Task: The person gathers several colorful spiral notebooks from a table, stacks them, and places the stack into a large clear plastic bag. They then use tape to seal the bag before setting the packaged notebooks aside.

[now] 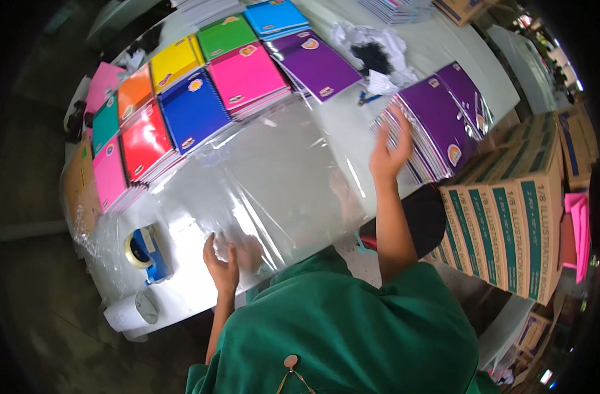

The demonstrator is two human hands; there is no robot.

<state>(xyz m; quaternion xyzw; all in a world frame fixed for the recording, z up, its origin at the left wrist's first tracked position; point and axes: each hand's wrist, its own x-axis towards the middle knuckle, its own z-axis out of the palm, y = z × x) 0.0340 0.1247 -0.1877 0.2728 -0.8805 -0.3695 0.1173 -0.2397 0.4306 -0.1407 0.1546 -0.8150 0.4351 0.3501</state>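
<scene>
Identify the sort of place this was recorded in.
Probably a stationery packing area or stockroom: stacks of colourful spiral notebooks and a blue tape dispenser on a white table, with cardboard cartons beside it.

Bright glare on clear plastic sheet (277,174), dark curved fisheye rim.
</scene>
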